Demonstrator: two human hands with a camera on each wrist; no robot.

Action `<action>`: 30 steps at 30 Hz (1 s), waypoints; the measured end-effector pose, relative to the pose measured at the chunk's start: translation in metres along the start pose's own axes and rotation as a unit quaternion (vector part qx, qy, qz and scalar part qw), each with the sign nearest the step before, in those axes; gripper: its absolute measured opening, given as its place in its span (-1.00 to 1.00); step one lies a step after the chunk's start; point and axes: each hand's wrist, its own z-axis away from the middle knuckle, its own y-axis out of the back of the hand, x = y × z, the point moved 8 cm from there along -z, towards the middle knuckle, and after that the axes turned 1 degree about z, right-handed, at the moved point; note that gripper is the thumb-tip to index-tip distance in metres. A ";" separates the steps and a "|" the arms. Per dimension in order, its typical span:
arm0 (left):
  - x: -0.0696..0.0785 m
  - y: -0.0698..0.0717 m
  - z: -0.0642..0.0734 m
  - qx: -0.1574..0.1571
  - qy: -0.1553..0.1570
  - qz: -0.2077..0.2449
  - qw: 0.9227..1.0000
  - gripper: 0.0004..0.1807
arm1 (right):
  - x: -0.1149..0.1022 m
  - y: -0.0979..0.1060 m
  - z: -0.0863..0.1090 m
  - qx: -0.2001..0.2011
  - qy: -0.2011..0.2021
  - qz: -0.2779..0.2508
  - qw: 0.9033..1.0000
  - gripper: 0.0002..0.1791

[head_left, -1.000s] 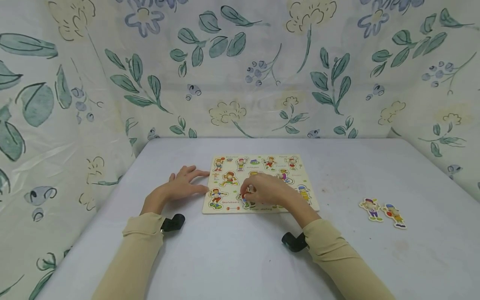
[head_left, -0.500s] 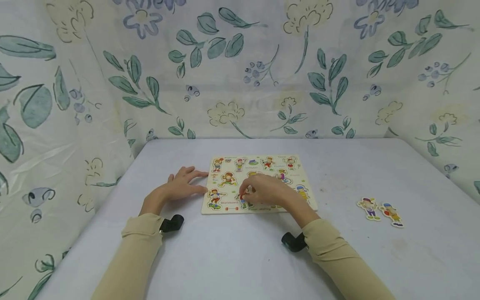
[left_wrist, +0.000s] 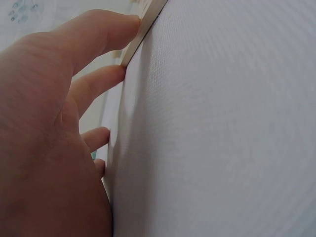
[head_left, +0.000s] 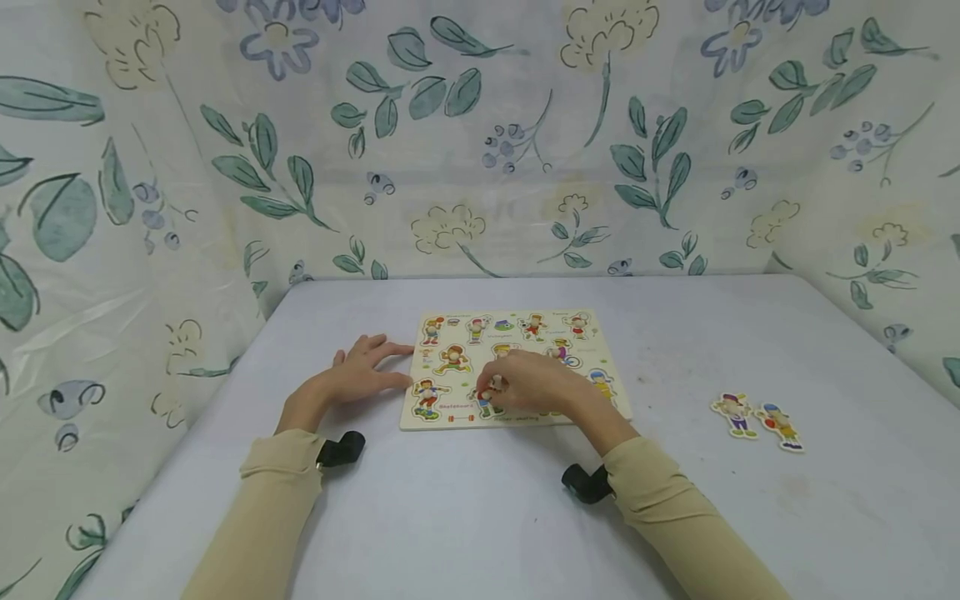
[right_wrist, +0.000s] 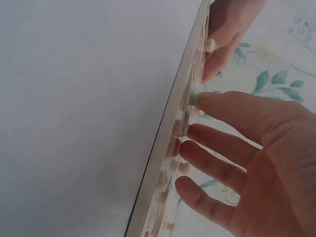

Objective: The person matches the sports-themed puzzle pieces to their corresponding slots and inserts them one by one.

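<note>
A wooden peg puzzle board (head_left: 411,422) printed with sporting children lies mid-table, most of its figures in place. My left hand (head_left: 358,375) rests at the board's left edge, thumb and fingers extended and spread; in the left wrist view the thumb (left_wrist: 106,32) touches the board's side. My right hand (head_left: 536,379) pinches a child-shaped puzzle piece (head_left: 487,408) in the bottom row, left of centre. The right wrist view shows my thumb (right_wrist: 232,106) at its small knob (right_wrist: 194,99), the other fingers spread above the board. Whether the piece sits flush I cannot tell.
Two loose child-shaped pieces, one in purple trousers (head_left: 735,415) and one in yellow with a red ball (head_left: 782,427), lie side by side on the white table (head_left: 465,517) to the right. A floral cloth (head_left: 480,192) hangs behind the table and along its sides.
The head view has drifted slightly, shifting everything a little left. Both hands keep their places on the board, and the right still pinches the same piece.
</note>
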 end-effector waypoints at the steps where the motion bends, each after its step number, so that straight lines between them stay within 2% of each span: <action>1: 0.000 0.000 0.000 0.000 0.001 0.001 1.000 -0.20 | 0.000 0.000 0.000 -0.001 0.001 -0.002 1.000 -0.81; 6: 0.001 0.001 0.001 0.002 0.001 0.000 1.000 -0.21 | 0.001 0.004 0.003 -0.003 0.004 -0.022 1.000 -0.78; 13: 0.002 0.000 0.001 0.005 -0.002 0.000 1.000 -0.21 | 0.003 0.017 0.012 0.032 0.011 -0.040 0.999 -0.78; 19: 0.001 0.000 0.000 0.004 -0.001 0.005 1.000 -0.21 | 0.002 0.018 0.014 0.040 0.029 -0.040 0.998 -0.78; 30: 0.001 -0.001 -0.001 0.008 -0.001 0.005 1.000 -0.21 | 0.023 0.025 0.027 0.075 -0.014 -0.037 0.996 -0.75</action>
